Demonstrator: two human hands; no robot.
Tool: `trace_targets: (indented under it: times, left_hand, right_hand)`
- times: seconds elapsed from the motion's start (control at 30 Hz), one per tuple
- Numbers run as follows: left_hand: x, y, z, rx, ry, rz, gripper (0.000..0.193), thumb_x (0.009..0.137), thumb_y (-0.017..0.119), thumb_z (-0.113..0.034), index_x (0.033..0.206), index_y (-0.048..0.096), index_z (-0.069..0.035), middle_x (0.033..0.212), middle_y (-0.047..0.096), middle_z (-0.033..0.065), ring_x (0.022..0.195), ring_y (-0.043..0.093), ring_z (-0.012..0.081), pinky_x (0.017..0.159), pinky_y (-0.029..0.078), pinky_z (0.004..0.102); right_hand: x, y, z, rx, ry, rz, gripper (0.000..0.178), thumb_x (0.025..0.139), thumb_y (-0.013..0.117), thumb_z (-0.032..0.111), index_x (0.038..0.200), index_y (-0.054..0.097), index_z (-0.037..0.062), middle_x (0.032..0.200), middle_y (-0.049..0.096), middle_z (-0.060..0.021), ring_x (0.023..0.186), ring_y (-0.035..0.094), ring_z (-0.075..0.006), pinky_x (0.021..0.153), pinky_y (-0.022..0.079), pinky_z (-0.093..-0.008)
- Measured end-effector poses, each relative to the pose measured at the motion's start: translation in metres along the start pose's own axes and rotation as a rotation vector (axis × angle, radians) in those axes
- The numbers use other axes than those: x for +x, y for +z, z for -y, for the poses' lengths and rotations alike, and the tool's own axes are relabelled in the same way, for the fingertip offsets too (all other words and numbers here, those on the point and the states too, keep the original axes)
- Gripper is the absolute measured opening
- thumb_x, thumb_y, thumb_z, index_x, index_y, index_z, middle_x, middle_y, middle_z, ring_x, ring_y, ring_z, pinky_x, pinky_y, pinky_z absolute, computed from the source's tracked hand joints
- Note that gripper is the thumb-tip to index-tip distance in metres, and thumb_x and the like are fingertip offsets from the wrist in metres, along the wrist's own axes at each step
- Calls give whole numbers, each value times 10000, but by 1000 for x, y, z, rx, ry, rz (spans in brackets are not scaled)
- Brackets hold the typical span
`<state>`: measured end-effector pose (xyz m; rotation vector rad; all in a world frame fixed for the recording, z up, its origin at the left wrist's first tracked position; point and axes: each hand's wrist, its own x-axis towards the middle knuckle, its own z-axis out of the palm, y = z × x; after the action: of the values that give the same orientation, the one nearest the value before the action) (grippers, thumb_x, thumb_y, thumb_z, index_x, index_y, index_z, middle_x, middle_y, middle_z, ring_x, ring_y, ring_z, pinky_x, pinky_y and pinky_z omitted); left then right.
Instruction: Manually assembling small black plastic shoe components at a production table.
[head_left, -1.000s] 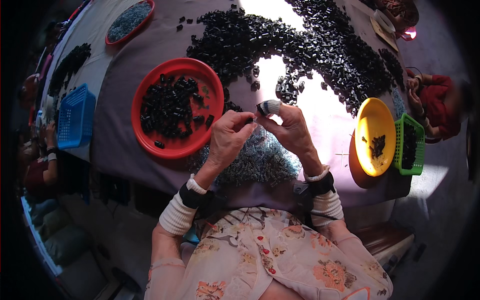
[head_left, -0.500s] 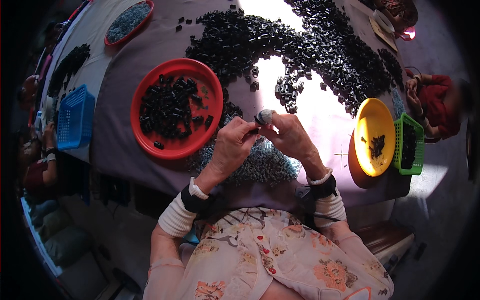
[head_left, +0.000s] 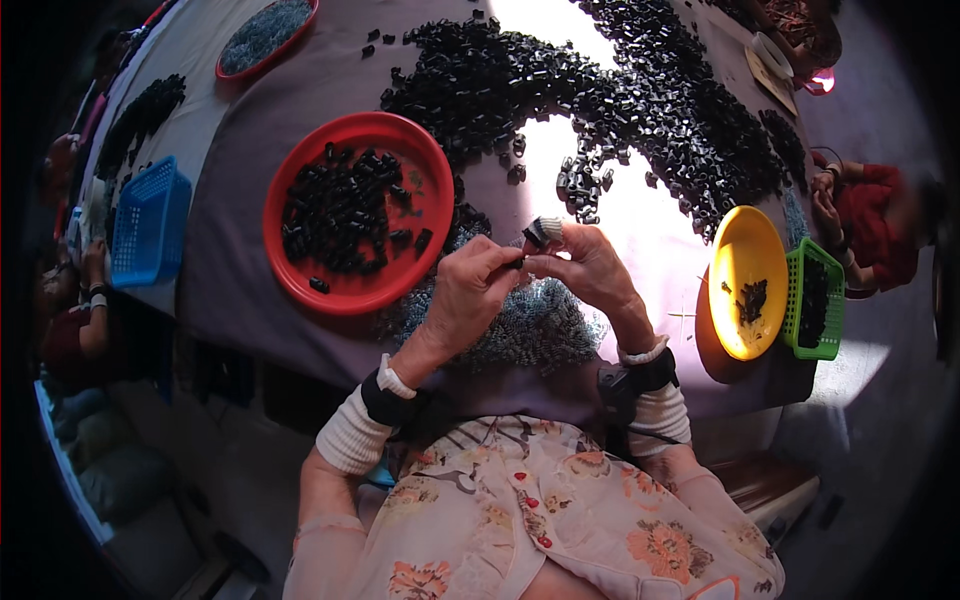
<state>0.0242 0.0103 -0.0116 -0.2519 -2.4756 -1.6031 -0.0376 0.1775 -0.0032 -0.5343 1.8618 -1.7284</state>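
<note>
Over the table's near edge, my left hand (head_left: pixel 468 293) pinches a small black plastic part (head_left: pixel 516 263) between thumb and fingertips. Close beside it, my right hand (head_left: pixel 592 268) is closed, thumb and fingers meeting at the part; whatever they grip is too small to make out. A striped grey-and-white cover (head_left: pixel 543 232) wraps a finger of the right hand. Below both hands lies a heap of small silvery metal pieces (head_left: pixel 535 325). To the left, a red round tray (head_left: pixel 428 180) holds many black parts, loosely spread.
A large pile of black parts (head_left: pixel 690 130) spreads across the far table. On the right stand a yellow plate (head_left: pixel 735 250) and a green basket (head_left: pixel 800 335); on the left, a blue basket (head_left: pixel 150 230). Another red tray (head_left: pixel 300 35) lies far left. Other people sit at both sides.
My right hand has shifted slightly right, and its covered finger has lifted and tilted away from my left fingertips. My left hand keeps its pinch. The view has shifted slightly.
</note>
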Motion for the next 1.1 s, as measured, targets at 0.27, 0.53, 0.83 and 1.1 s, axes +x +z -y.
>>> trace_targets:
  times: [0.27,0.53,0.83,1.1]
  left_hand:
    - [4,-3,1,-148,-99,-6,180,739,681,-20,917,657,-2,761,598,58,669,574,115,590,460,237]
    - [3,-4,3,-33,-27,8,195,729,687,-14,921,656,-4,775,592,55,670,566,117,588,459,239]
    - [7,-16,13,-285,-242,-43,179,783,646,-9,961,645,0,804,571,5,667,542,40,580,443,177]
    - [12,-21,16,-451,-352,-94,179,805,633,-38,983,631,-12,741,598,-16,630,523,26,566,425,167]
  right_hand:
    - [2,1,-12,-161,-113,-107,96,764,650,60,827,600,8,679,612,-36,629,571,-96,578,464,-249]
    - [11,2,-3,-173,-33,-115,181,789,650,160,717,605,0,593,566,-57,537,515,-114,514,420,-269]
    - [68,-15,-25,-192,-151,-265,181,864,551,190,967,507,48,763,452,-14,693,448,-132,606,385,-279]
    - [50,6,26,303,52,-307,179,894,544,272,921,543,95,770,461,34,688,428,-47,603,379,-217]
